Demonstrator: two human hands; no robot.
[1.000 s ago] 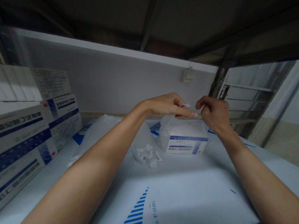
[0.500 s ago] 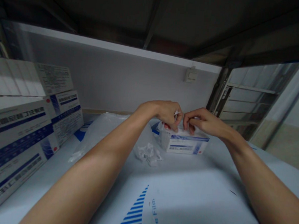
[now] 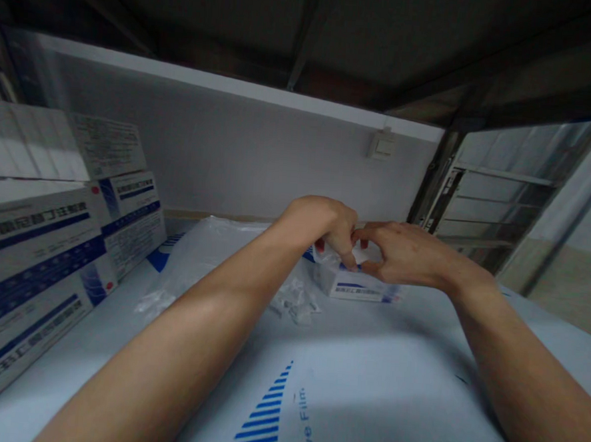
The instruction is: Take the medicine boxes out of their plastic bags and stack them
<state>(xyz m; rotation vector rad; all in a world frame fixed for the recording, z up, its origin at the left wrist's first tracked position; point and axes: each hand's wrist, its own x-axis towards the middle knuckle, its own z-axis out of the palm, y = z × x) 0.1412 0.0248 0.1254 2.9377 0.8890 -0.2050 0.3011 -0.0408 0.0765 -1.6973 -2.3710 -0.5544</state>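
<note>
A small white box with a blue band point(image 3: 356, 286) stands on a large white carton point(image 3: 366, 372) inside a shelf bay. Clear plastic wrap covers the box's top. My left hand point(image 3: 325, 226) is curled, its fingertips pinching the wrap at the box's top left. My right hand point(image 3: 403, 253) rests on the box's top right, fingers bent and pressed on the wrap. The two hands touch at the fingertips. Much of the box's top is hidden behind them.
A heap of crumpled clear plastic scraps point(image 3: 295, 302) lies left of the box. A loose clear bag point(image 3: 198, 255) lies behind my left arm. White and blue cartons point(image 3: 48, 246) are stacked at the left. A grey back wall, a switch point(image 3: 383, 145) and metal shelf posts point(image 3: 435, 183) close the bay.
Both hands came down from mid-air, where they pinched a bit of clear wrap, onto the top of the small box. They now press closer together there.
</note>
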